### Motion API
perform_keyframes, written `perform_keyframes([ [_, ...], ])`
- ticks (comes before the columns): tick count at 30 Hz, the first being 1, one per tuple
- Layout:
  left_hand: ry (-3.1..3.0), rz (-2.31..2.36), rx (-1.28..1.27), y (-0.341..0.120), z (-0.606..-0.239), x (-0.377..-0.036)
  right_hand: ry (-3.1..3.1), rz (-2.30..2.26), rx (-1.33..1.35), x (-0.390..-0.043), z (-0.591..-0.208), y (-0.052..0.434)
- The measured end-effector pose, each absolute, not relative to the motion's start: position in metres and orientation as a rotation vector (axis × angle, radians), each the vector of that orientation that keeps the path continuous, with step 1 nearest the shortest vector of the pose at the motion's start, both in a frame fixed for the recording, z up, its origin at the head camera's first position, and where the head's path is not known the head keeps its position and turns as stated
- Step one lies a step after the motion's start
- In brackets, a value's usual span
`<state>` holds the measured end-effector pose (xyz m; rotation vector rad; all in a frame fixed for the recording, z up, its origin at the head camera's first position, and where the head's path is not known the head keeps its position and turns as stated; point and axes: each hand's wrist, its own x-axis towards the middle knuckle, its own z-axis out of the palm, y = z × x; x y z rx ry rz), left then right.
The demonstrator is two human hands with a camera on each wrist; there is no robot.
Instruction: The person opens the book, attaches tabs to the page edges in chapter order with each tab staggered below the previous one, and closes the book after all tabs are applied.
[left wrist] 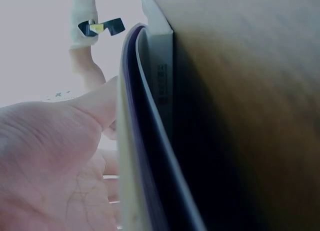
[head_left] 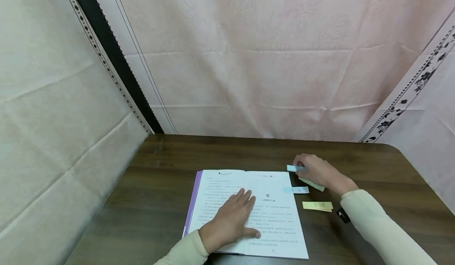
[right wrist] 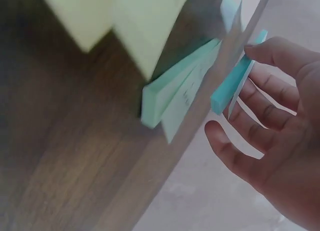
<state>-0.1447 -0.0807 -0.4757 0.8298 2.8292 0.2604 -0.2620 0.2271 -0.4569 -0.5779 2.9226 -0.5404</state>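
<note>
An open book (head_left: pixel 277 221) with printed pages and a purple cover edge lies on the table. My left hand (head_left: pixel 232 221) rests across its middle, fingers extended and thumb out to the right. In the left wrist view, the palm (left wrist: pixel 50 161) is beside the raised page edges (left wrist: pixel 131 141). My right hand (head_left: pixel 317 173) is beyond the book's upper right corner, pinching a pad of blue sticky notes (right wrist: pixel 234 86) between thumb and fingers. A light blue sticky tab (head_left: pixel 301 190) juts from the right page's edge. Just below the right hand lies a green sticky note pad (right wrist: pixel 155 108).
A yellow sticky note pad (head_left: pixel 316 205) lies right of the book, nearer than the green one. The wooden table (head_left: pixel 142 217) has its far edge against a pale cloth curtain (head_left: pixel 249 79), with more cloth at the left side.
</note>
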Motion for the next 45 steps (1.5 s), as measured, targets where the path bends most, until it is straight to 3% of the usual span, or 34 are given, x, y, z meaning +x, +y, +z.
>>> perform_keyframes([
  [16, 2.816, 0.242, 0.820, -0.080, -0.475, -0.147, 2.967, -0.495, -0.553, -0.289, -0.471, 0.247],
  [32, 2.785, 0.266, 0.829, -0.084, -0.474, -0.142, 2.930, -0.409, -0.621, -0.244, -0.463, 0.190],
  [45, 2.770, 0.211, 0.850, -0.085, -0.471, -0.142, 3.024, -0.143, -0.697, -0.235, -0.467, 0.168],
])
